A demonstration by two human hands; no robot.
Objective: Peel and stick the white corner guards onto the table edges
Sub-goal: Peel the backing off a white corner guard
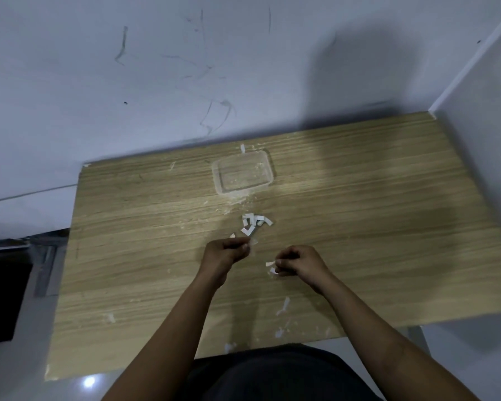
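Observation:
A small heap of white corner guards lies on the wooden table, just beyond my hands. My right hand is closed on one white corner guard, whose ends stick out to the left of the fingers. My left hand hovers to the left of it, fingers pinched on a thin pale strip that looks like peeled backing; it is too small to tell for sure. A small pale scrap shows just above that hand.
A clear plastic container stands near the table's far edge by the wall. Pale residue and scraps dot the tabletop, several near the front edge. A white panel rises at the right. A dark object sits off the table's left side.

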